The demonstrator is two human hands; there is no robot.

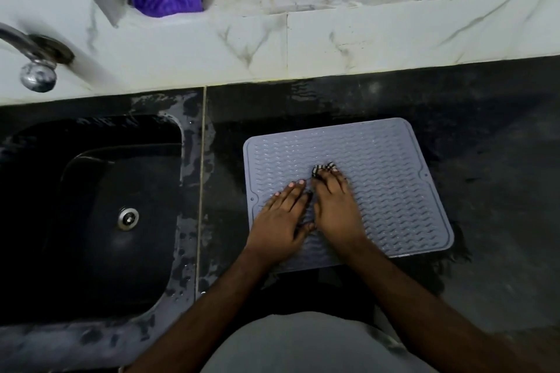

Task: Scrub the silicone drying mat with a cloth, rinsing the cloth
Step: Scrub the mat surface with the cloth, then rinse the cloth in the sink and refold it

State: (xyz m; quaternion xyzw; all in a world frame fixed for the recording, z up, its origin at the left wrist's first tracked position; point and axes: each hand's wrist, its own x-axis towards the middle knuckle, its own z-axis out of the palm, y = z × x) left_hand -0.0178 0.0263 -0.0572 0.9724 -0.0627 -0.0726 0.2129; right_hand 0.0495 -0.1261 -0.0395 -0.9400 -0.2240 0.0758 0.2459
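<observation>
While the grey silicone drying mat point(378, 166) is pinned flat under the straight fingers of the left hand point(281, 221), a striped cloth point(323, 169) is pressed beneath the right hand point(336, 209), poking out past its fingertips.

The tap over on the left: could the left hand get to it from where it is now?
Probably yes. The left hand lies flat on the mat, holding nothing, and only the open sink and bare wet counter lie between it and the tap.
</observation>
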